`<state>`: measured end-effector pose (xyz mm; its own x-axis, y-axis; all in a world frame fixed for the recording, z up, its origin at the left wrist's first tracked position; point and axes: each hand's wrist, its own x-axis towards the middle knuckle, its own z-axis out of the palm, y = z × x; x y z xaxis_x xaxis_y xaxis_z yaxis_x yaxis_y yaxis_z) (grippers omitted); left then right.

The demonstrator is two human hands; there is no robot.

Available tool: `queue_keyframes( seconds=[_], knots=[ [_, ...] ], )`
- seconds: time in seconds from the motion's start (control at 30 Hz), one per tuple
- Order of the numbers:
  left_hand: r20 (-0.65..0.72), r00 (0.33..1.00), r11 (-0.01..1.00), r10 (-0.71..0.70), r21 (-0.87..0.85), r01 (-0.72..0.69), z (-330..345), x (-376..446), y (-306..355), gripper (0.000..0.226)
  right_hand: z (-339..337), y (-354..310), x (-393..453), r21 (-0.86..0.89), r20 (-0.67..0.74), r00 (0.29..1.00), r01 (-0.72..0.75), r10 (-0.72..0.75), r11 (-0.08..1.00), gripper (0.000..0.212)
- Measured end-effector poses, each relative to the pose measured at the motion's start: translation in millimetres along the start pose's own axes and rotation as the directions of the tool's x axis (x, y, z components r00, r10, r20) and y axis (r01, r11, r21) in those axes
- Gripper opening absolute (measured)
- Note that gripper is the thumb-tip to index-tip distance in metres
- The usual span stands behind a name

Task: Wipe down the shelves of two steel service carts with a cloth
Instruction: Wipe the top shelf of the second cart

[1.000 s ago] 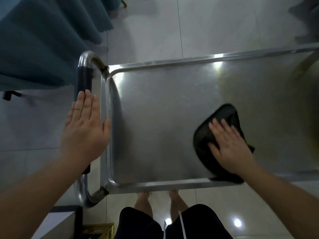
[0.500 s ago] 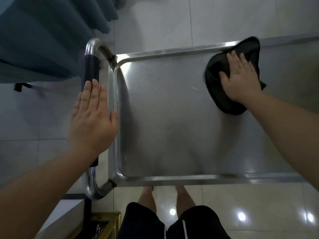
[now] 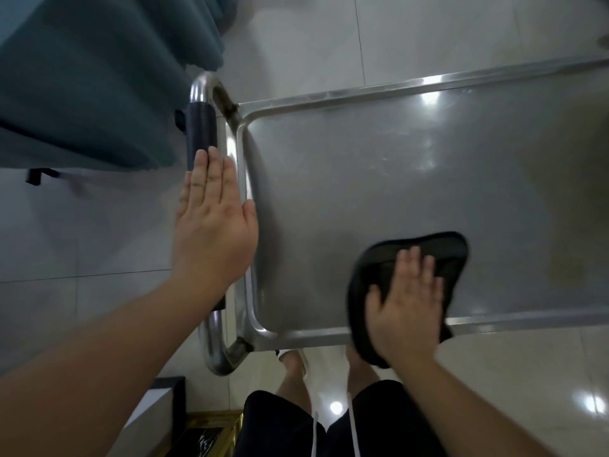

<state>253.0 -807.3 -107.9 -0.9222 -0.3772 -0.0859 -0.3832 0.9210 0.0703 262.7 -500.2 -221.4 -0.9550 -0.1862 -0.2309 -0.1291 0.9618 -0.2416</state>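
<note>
The soft, limp cloth (image 3: 425,262) is pressed flat under the right hand (image 3: 407,311), fingers spread, best bunched beneath the palm.

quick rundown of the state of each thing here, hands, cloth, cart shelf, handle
left hand: flat, fingers straight and together, resting on the cart handle, not gripping
right hand: flat, palm down, pressing on the cloth
cloth: dark, crumpled, at the shelf's near edge, partly hanging over the rim
top shelf: bare steel, shiny with glare, nothing else on it
cart handle: steel tube with a dark sleeve, partly covered by the left hand
</note>
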Motion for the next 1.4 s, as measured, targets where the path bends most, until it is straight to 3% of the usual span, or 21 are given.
queue_keyframes(
  seconds=[0.13, 0.2, 0.3, 0.37, 0.4, 0.43, 0.47, 0.57, 0.67, 0.7, 0.8, 0.93, 1.07, 1.17, 1.23, 1.3, 1.37, 1.4],
  knots=[
    [0.015, 1.0, 1.0, -0.006, -0.012, 0.006, -0.8, 2.4, 0.2, 0.068, 37.9, -111.1, -30.2, 0.032, 0.078, 0.97, 0.23, -0.232, 0.973, 0.086],
    [0.02, 1.0, 1.0, -0.001, -0.005, 0.001, -1.3, 2.1, -0.3, 0.068, 49.6, -148.1, -36.7, 0.081, 0.11, 0.894, 0.428, -0.435, 0.9, 0.082],
    [0.025, 1.0, 1.0, 0.015, -0.006, -0.014, -2.2, 0.5, -0.3, 0.069, 55.6, -175.1, -26.2, 0.135, 0.132, 0.648, 0.738, -0.75, 0.661, 0.067],
    [0.03, 0.999, 1.0, 0.023, -0.008, -0.023, -3.2, -0.3, -0.7, 0.069, 50.9, -172.1, -6.5, 0.133, 0.177, 0.47, 0.859, -0.865, 0.494, 0.06],
    [0.035, 0.999, 1.0, 0.026, -0.006, -0.026, -3.8, -0.5, -1.1, 0.069, 45.9, -163.5, 6.4, 0.124, 0.201, 0.418, 0.886, -0.886, 0.447, 0.06],
    [0.038, 0.999, 1.0, 0.027, -0.006, -0.027, -4.1, -0.5, -1.2, 0.069, 38.9, -149.5, 21.2, 0.112, 0.215, 0.417, 0.888, -0.883, 0.446, 0.062],
    [0.039, 0.999, 1.0, 0.025, -0.01, -0.025, -4.4, -0.7, -1.3, 0.069, 29.7, -130.5, 38.6, 0.096, 0.21, 0.465, 0.865, -0.86, 0.492, 0.064],
    [0.045, 0.999, 1.0, 0.023, -0.022, -0.022, -5.0, -0.1, -1.7, 0.069, -13.2, -46.7, 98.6, 0.039, 0.11, 0.709, 0.698, -0.697, 0.715, 0.067],
    [0.054, 0.998, 0.999, 0.027, -0.031, -0.026, -7.3, -0.7, -0.4, 0.07, -59.1, 54.6, 149.6, -0.019, -0.04, 0.947, 0.317, -0.318, 0.948, 0.069],
    [0.055, 0.998, 0.999, 0.023, -0.034, -0.022, -8.1, -1.1, 0.5, 0.07, -69.6, 81.9, 161.2, -0.024, -0.077, 0.986, 0.147, -0.149, 0.989, 0.072],
    [0.059, 0.998, 1.0, 0.012, -0.025, -0.011, -8.8, -0.9, 1.9, 0.071, -74.2, 108.2, 182.6, -0.063, -0.069, 0.981, -0.188, 0.183, 0.98, 0.083],
    [0.054, 0.998, 1.0, 0.013, -0.019, -0.012, -7.5, 0.5, 0.8, 0.071, -52.1, 37.4, 185.6, 0.02, -0.105, 0.951, -0.292, 0.292, 0.956, 0.091],
    [0.037, 0.999, 0.999, 0.005, -0.035, -0.004, -6.4, 1.0, 0.9, 0.07, -18.2, -90.1, 144.7, 0.045, -0.11, 0.978, -0.173, 0.177, 0.984, 0.091],
    [0.03, 1.0, 0.999, -0.001, -0.05, 0.003, -5.7, 0.6, 1.1, 0.069, 15.6, -186.8, 90.3, 0.031, -0.026, 0.988, 0.153, -0.152, 0.988, 0.084],
    [0.033, 0.999, 1.0, 0.01, -0.009, -0.009, -4.0, -1.9, -0.8, 0.067, 28.5, -220.3, 68.1, 0.032, 0.05, 0.901, 0.43, -0.431, 0.902, 0.08],
    [0.036, 0.999, 1.0, 0.019, 0.02, -0.019, -3.5, -3.9, -2.2, 0.067, 26.0, -218.3, 74.9, 0.044, 0.123, 0.76, 0.638, -0.638, 0.769, 0.083],
    [0.029, 0.999, 1.0, 0.015, -0.015, -0.015, -3.8, -3.3, -1.8, 0.066, 14.0, -189.1, 99.4, 0.049, 0.205, 0.624, 0.763, -0.754, 0.645, 0.078],
    [0.026, 1.0, 0.999, 0.016, -0.038, -0.015, -3.7, -2.0, -1.2, 0.067, 6.1, -167.8, 116.1, 0.046, 0.221, 0.596, 0.785, -0.772, 0.618, 0.075]
  ],
)
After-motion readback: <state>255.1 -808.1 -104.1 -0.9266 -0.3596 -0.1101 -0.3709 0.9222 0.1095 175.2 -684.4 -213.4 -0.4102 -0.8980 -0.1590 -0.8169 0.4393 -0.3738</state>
